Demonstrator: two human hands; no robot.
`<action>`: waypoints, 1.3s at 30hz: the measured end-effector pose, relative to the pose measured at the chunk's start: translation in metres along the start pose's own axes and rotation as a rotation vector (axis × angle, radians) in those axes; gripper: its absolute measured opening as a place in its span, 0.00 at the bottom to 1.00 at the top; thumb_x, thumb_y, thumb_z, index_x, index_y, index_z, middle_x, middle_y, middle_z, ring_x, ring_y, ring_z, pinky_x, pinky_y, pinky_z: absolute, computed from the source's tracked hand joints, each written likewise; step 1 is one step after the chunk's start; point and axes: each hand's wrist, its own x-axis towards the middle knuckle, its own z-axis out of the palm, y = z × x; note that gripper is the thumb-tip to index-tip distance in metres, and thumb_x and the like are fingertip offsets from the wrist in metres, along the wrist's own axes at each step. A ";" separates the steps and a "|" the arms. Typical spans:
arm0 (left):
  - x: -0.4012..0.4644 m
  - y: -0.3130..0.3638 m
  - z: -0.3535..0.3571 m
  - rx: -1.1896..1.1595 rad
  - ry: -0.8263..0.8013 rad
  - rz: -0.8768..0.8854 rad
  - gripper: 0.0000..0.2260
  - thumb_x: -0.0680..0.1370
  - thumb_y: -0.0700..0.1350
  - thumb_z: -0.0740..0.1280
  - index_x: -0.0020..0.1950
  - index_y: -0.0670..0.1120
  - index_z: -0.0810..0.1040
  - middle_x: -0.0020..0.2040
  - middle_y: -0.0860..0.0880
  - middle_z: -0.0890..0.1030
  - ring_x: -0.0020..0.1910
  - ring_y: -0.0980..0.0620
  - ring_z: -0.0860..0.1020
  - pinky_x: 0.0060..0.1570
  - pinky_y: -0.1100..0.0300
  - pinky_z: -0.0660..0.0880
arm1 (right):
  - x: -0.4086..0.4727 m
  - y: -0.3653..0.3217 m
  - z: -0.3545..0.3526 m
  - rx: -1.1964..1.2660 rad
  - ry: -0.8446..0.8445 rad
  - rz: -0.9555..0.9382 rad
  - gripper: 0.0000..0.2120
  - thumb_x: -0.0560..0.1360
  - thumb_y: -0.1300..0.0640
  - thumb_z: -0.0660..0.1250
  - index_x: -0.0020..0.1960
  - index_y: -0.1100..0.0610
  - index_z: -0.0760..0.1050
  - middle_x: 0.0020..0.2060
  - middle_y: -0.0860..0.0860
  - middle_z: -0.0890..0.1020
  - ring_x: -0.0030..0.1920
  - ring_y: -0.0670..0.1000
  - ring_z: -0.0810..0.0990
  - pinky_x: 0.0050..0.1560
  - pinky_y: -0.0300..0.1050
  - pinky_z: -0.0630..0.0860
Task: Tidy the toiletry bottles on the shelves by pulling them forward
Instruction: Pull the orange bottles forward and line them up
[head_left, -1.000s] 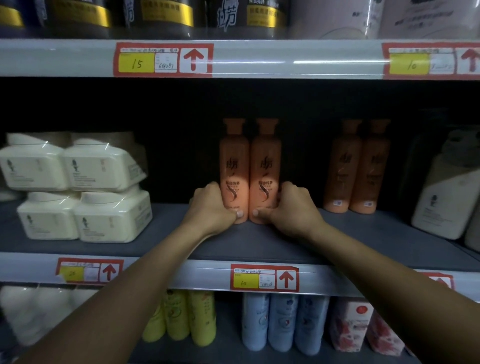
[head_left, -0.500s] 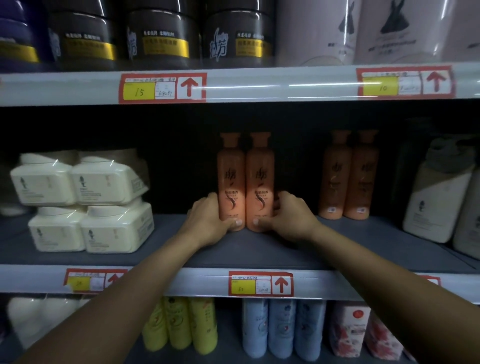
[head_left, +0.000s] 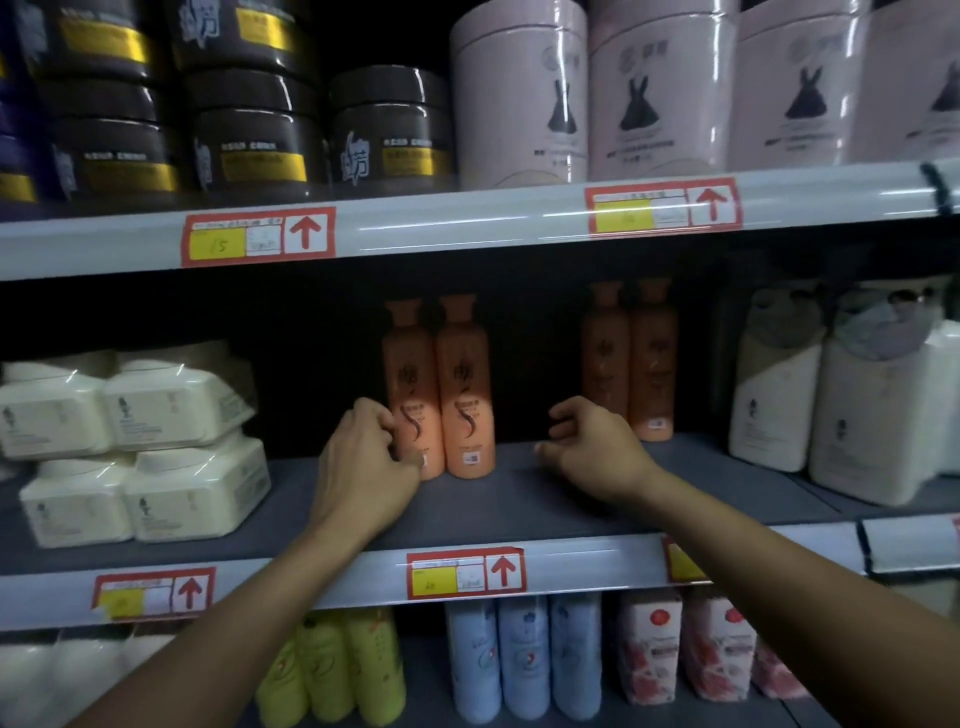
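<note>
Upright and side by side, two orange bottles touch each other on the grey middle shelf, set back from its front rail. The left hand sits against the left bottle's lower body, fingers curled toward it with the thumb across its front near the base; whether it truly grips cannot be told. The right hand hangs to the right of the pair, clear of it, fingers loosely curled and holding nothing, its wrist low over the shelf. Both forearms reach in over the rail from below.

Further right of the pair, deeper in shadow, stand two more orange bottles, just behind the right hand. Beyond those are large white bottles with grey tops. Left of the pair, cream tubs are stacked in two layers. A red and yellow price tag sits on the rail below the pair. Beneath it, three yellow bottles and three pale blue bottles stand on the lower shelf. Above the pair are dark jars and pink cylinders.
</note>
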 end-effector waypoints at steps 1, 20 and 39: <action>-0.005 0.008 0.002 -0.031 0.006 0.042 0.13 0.73 0.42 0.74 0.51 0.50 0.73 0.48 0.51 0.78 0.47 0.50 0.79 0.45 0.57 0.69 | -0.001 0.005 -0.006 0.003 0.022 0.014 0.26 0.76 0.52 0.76 0.71 0.57 0.74 0.58 0.52 0.84 0.60 0.52 0.82 0.63 0.43 0.76; 0.021 0.153 0.127 -0.102 -0.571 0.016 0.17 0.77 0.60 0.75 0.47 0.48 0.74 0.49 0.50 0.78 0.46 0.50 0.78 0.36 0.62 0.70 | 0.038 0.078 -0.066 -0.011 0.061 0.264 0.43 0.78 0.51 0.73 0.79 0.71 0.53 0.73 0.66 0.70 0.73 0.65 0.72 0.70 0.51 0.71; 0.038 0.146 0.164 -0.261 -0.485 -0.120 0.19 0.77 0.57 0.76 0.62 0.46 0.84 0.59 0.46 0.84 0.58 0.46 0.82 0.50 0.63 0.75 | 0.048 0.086 -0.072 -0.102 0.129 0.220 0.22 0.77 0.49 0.74 0.63 0.64 0.79 0.60 0.61 0.83 0.60 0.63 0.82 0.56 0.47 0.77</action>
